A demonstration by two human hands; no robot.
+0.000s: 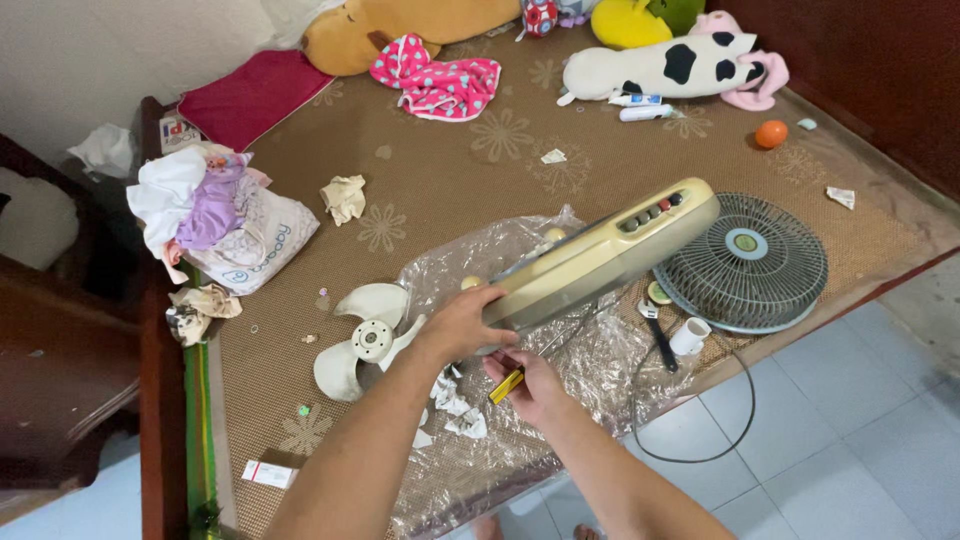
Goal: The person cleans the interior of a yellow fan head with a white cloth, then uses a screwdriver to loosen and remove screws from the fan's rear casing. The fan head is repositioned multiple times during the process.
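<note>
Gripping the near end of a cream fan base point(600, 258), the left hand point(462, 325) is closed over its edge and lifts it tilted above a sheet of clear plastic point(470, 260), the button panel pointing away toward the far right. Just below, the right hand point(535, 388) is curled around a small yellow-handled tool point(507, 386), probably a screwdriver, its tip directed up at the underside of the base; whether it touches a screw cannot be told. Judged from the layout, disassembly is well advanced: the white fan blade point(362, 340) lies detached on the woven mat point(440, 170) to the left of the hands, and the grey wire grille point(745, 262) lies flat to the right, just beside the base. A dark tool point(660, 340) and a small white cup-like part point(689, 336) rest near the grille, and a black cord point(700, 420) loops over the mat edge. Scraps of paper point(455, 410) lie under the forearms. The base housing itself appears unopened, so that part remains. Farther off lie a bag of clothes point(235, 235), soft toys point(670, 65) and an orange ball point(771, 133)
</note>
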